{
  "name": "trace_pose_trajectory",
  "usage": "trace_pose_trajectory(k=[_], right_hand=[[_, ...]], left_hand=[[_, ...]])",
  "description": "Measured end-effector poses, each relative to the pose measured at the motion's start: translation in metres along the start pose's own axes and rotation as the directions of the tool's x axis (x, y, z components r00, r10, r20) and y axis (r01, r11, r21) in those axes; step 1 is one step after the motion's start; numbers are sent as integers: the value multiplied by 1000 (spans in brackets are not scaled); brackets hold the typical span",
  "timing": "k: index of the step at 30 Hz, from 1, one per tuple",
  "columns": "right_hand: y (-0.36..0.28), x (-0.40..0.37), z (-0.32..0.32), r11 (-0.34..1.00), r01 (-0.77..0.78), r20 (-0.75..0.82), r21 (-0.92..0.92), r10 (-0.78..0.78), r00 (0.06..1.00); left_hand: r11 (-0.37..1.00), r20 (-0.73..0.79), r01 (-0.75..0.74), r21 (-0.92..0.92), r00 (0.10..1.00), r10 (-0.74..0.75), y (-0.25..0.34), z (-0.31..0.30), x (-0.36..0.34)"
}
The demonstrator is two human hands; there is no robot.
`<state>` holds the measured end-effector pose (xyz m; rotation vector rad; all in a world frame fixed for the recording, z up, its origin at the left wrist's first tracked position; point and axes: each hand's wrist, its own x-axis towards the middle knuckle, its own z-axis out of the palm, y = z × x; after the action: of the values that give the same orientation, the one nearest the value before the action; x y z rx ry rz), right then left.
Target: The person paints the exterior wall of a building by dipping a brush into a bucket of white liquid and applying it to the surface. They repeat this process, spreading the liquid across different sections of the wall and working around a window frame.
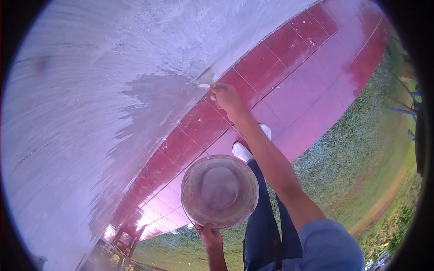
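Brush (pixel 207 76), seen in the head view, is gripped in the right hand (pixel 227 100), its bristles against the pale wall (pixel 72 95) just above where the wall meets the red tiled floor (pixel 271 67). The left hand (pixel 209 234) is closed on the near edge of a bucket (pixel 191 192), which hangs over the floor beside the person's legs, with a little pale liquid (pixel 220 185) in the bottom. With just one hand on the edge, the bucket could tip if that grip slips, spilling onto the tiles or the white shoes (pixel 243 152). Because the brush works so near the corner, an overreaching stroke could smear the red floor; drips could mark it too. No brand, label or writing can be read anywhere.
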<state>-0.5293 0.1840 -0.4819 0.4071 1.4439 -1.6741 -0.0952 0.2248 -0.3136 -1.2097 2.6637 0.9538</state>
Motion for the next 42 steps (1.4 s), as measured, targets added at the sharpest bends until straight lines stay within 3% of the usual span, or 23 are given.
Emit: trace_pose_trajectory(k=[3,4,5,6,10,13,15,17,18,20,21,23,24,25,26,27,29,31,33,37,39,41,42], right_hand=[[-47,-67,3,995,100,57,32,-101,993],[-57,-90,4,989,136,100,60,-142,985],[-64,-109,3,989,131,99,64,-137,986],[-71,-126,1,965,210,130,158,-231,964],[-62,-122,-8,857,420,209,298,-488,847],[-18,-48,-3,824,533,191,194,-564,803],[41,29,-17,860,505,286,71,-503,816],[103,85,-36,950,237,334,203,-295,895],[126,103,-43,950,230,332,209,-290,898],[156,119,-55,987,162,106,24,-163,981],[161,122,-62,988,154,102,26,-156,982],[162,125,-67,983,91,-71,-158,-104,992],[159,124,-65,983,93,-68,-158,-104,992],[153,123,-64,953,38,-92,-300,-69,993],[141,120,-63,899,-16,-122,-437,-41,992],[125,108,-56,897,-12,-124,-442,-48,991],[95,76,-29,892,195,-63,-408,-240,969],[59,32,-5,863,279,-48,-421,-329,943],[15,-38,11,914,259,13,-312,-269,963],[-4,-113,20,871,458,163,-178,-433,887],[-2,-114,22,828,548,213,-119,-518,828],[3,-93,28,685,723,196,-91,-700,687],[9,-71,28,703,709,183,-48,-692,699]], left_hand=[[998,-34,-14,-62,999,12,-1,8,0],[899,-49,237,-369,960,-274,0,9,0],[648,25,426,-631,846,-532,2,8,0],[289,176,513,-808,679,-713,4,8,2],[405,55,462,-789,709,-703,6,15,8],[356,63,431,-829,704,-707,-8,25,0],[312,83,460,-831,659,-748,-13,30,-7],[296,77,456,-839,638,-766,-9,33,-8],[281,72,449,-848,623,-779,-6,34,-7],[278,84,469,-839,615,-784,-3,33,-7],[270,97,480,-835,611,-786,-2,32,-9],[267,96,473,-840,613,-784,-5,31,-12],[260,95,461,-848,616,-782,-5,30,-13],[256,95,458,-851,614,-783,-8,29,-16],[259,161,542,-799,608,-778,-15,28,-19],[264,227,622,-737,596,-770,-19,27,-21],[304,225,615,-728,632,-742,-26,26,-26],[345,219,609,-715,663,-716,-30,28,-28],[332,222,606,-723,659,-718,-32,29,-30],[269,267,637,-723,617,-741,-26,29,-25],[249,104,463,-851,614,-783,-17,36,-17],[270,96,476,-837,613,-784,-12,38,-13],[292,83,485,-824,614,-785,-11,38,-13]])
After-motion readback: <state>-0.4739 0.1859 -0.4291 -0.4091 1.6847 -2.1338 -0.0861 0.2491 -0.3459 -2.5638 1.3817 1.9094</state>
